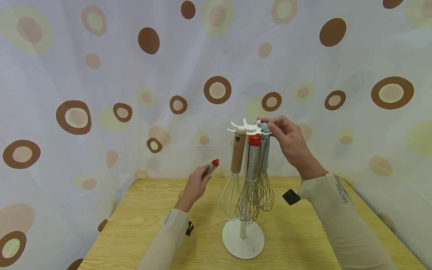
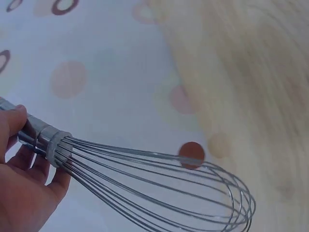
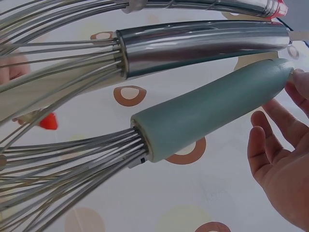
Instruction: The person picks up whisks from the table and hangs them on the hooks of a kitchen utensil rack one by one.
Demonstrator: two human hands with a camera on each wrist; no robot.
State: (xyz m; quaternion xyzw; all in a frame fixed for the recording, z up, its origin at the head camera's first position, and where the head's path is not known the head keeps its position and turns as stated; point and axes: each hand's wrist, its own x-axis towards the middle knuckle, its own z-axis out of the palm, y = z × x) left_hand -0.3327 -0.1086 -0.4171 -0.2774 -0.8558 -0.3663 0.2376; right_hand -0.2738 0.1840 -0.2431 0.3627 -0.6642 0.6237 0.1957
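My left hand (image 1: pixel 195 184) grips a steel-handled whisk (image 2: pixel 36 129) with a red end. Its wire loops point away from the fingers in the left wrist view. At the top of a white whisk stand (image 1: pixel 250 128), my right hand (image 1: pixel 288 140) pinches the end of a whisk with a blue-green handle (image 3: pixel 207 108), which hangs wires down by the hooks. Beside that one hangs a shiny steel whisk (image 3: pixel 207 46). Toward the front of the stand are a red-topped steel whisk (image 1: pixel 253 161) and a wooden-handled whisk (image 1: pixel 238 153).
The stand's round white base (image 1: pixel 243 247) rests on a wooden table (image 1: pixel 290 232). Behind the table hangs a white curtain (image 1: pixel 189 56) with brown and pale spots. Several hooks spread from the stand's top, and black straps hang near both wrists.
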